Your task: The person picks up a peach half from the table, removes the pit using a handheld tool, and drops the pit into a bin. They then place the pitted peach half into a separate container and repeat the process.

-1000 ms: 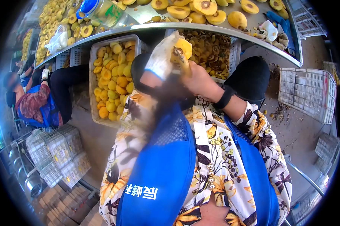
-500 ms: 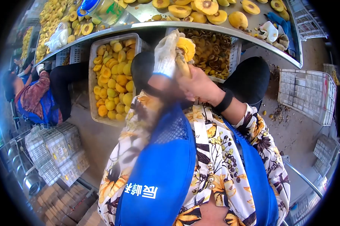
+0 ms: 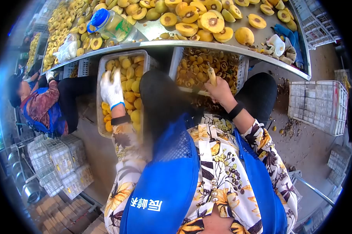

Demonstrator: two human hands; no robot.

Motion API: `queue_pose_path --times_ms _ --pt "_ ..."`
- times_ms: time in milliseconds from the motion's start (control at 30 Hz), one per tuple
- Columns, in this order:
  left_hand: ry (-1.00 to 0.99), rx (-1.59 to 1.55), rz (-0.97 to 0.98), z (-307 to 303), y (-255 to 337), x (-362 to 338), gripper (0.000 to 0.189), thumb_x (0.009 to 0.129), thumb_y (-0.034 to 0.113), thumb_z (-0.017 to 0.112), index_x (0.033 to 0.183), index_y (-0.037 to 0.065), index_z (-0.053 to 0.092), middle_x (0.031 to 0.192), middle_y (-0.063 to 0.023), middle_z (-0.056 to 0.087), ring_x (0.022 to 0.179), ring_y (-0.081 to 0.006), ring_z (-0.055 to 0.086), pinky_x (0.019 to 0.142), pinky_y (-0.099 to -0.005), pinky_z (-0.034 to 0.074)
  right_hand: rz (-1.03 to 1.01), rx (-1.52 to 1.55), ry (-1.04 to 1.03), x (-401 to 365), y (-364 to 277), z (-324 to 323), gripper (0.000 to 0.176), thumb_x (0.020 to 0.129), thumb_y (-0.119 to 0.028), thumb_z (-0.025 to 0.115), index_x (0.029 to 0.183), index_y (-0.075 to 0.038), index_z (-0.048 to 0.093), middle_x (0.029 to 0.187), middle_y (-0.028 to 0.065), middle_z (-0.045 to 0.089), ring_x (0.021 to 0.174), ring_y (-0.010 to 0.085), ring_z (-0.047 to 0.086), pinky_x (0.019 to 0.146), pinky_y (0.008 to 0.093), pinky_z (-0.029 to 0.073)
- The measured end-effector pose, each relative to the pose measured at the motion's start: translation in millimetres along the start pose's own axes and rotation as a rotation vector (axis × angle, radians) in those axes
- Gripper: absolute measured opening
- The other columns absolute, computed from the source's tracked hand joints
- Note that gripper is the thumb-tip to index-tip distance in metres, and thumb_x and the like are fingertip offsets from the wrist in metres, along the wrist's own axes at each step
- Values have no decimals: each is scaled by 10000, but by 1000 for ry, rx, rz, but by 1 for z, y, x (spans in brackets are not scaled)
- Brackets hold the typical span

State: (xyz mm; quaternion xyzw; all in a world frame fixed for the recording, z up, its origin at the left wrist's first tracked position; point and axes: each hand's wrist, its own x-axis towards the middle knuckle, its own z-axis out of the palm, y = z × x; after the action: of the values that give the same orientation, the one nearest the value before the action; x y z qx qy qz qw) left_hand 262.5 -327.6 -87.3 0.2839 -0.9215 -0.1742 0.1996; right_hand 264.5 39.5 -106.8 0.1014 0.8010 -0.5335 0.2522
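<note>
My left hand [image 3: 112, 89], in a white glove with a blue cuff, is over the left crate [image 3: 102, 70] of yellow fruit. Its fingers are apart and no fruit shows in it. My right hand [image 3: 219, 92], bare with a black wristband, is closed around the wooden handle of a small pitting tool [image 3: 211, 75]. The tool points up over a second crate [image 3: 176, 62], which holds cut fruit scraps. Halved yellow fruit [image 3: 212, 21] with brown centres lies on the metal table [image 3: 152, 29] in front.
A blue-lidded bottle [image 3: 115, 26], a plastic bag [image 3: 67, 48] and cloths [image 3: 277, 45] lie along the table edge. White crates stand at the right [image 3: 317, 105] and lower left [image 3: 61, 160]. A co-worker [image 3: 43, 105] sits at the left.
My left hand has moved from beside my right hand to the left crate, and the fruit half it held is gone from it. My right hand has shifted right with the tool.
</note>
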Motion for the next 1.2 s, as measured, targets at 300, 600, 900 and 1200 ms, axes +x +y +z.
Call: queue_pose_path --times_ms 300,600,900,1200 --pt "-572 141 730 101 230 24 690 717 602 574 1242 155 540 1133 -174 607 1037 -355 579 876 -408 465 -110 136 112 -12 -15 -9 141 855 -132 585 901 -26 504 585 27 507 369 98 436 341 236 344" --pt "-483 -284 696 46 212 3 463 633 322 733 1046 123 666 1219 -170 555 1065 -293 579 902 -342 472 -340 240 204 -10 -35 -35 288 852 -162 597 1082 -12 510 661 45 605 379 70 444 351 209 351" --pt "-994 -1509 199 -12 184 -54 713 711 15 656 1358 -27 357 1312 -133 469 1193 -193 460 989 -297 401 -335 707 -79 -8 -89 -15 334 956 -293 478 1176 -42 469 717 38 568 425 61 431 390 206 352" --pt "-807 -1786 -714 10 194 -82 534 934 494 423 1184 30 510 1119 -129 578 1010 -244 570 875 -368 473 -386 -189 205 -42 -64 25 342 846 -242 588 1063 -10 462 773 287 590 707 452 594 615 467 472"
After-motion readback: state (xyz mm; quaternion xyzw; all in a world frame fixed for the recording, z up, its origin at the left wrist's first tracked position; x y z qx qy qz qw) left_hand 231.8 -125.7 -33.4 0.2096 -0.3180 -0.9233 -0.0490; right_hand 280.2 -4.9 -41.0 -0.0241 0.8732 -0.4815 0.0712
